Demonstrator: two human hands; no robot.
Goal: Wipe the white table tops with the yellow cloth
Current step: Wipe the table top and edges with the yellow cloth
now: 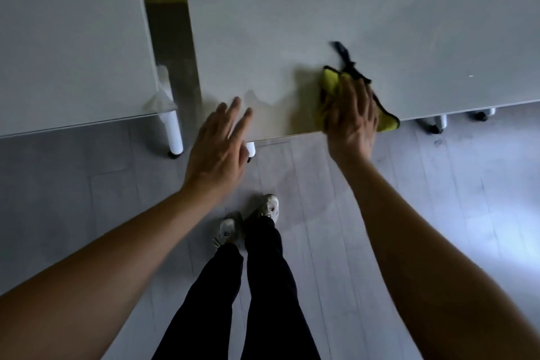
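Head view is looking down on two white tables, the left table (73, 38) at ten o'clock and the right table (350, 9) at one o'clock, a strip of floor (321, 184) showing between them. Right hand (352, 117) is pressing the yellow cloth (331, 82) flat, fingers straight, on the right table's near edge at two o'clock. Left hand (217, 143) is hovering open, fingers spread, at that table's near left corner. Dark trousers (263, 286) and white shoes (248, 222) are showing at six o'clock.
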